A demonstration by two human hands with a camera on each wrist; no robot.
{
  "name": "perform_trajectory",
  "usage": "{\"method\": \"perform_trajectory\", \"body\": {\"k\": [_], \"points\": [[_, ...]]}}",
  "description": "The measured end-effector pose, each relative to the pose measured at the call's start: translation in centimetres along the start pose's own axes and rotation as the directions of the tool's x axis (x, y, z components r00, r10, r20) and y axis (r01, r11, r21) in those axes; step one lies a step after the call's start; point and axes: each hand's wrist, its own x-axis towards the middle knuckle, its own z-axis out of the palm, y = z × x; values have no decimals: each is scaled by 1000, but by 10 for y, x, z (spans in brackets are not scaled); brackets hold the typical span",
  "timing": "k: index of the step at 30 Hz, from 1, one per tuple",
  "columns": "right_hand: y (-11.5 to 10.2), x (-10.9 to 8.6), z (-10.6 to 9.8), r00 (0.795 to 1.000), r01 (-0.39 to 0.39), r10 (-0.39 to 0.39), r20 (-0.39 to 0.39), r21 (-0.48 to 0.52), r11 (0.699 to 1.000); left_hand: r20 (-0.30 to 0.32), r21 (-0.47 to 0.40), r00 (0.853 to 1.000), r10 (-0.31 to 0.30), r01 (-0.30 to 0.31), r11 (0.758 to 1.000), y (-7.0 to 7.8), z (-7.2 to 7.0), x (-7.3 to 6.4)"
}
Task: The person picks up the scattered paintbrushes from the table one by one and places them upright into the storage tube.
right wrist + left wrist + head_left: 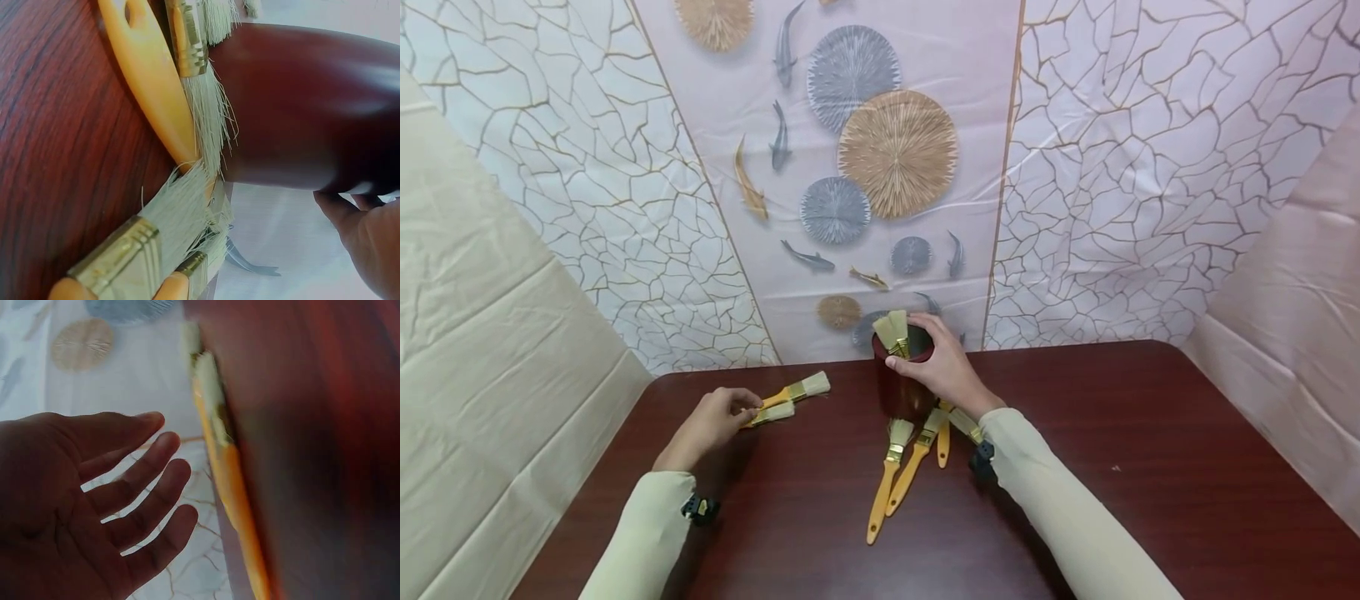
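Observation:
My right hand (951,367) grips the dark red cup (901,392) at its rim, thumb at the front and fingers over the far side. Two paintbrushes (892,333) stand in the cup, pale bristles up. At the left, my left hand (711,425) hovers over two more paintbrushes (786,394) lying side by side with yellow handles. In the left wrist view its fingers (156,481) are spread and loosely bent, with a gap between them and the brushes (231,481). The right wrist view shows fingertips against the cup's wall (294,112).
Several yellow-handled paintbrushes (882,500) lie at the cup's foot, bristles toward it, some overlapping. The dark red wooden table (790,517) ends at a patterned cloth backdrop (880,275) behind the cup. Beige cloth (497,400) hangs at the left.

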Motion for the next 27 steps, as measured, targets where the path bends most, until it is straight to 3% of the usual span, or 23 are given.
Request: {"method": "perform_trajectory", "body": {"k": [10,27], "points": [[0,-1,1,1000,5,-5,-1,0,1000,-20,88,998,-56,57,994,-17,15,-1],[0,1,1,1000,-2,2,-4,-8,1000,-90,165,996,-6,21,986,-7,26,-1]]}}
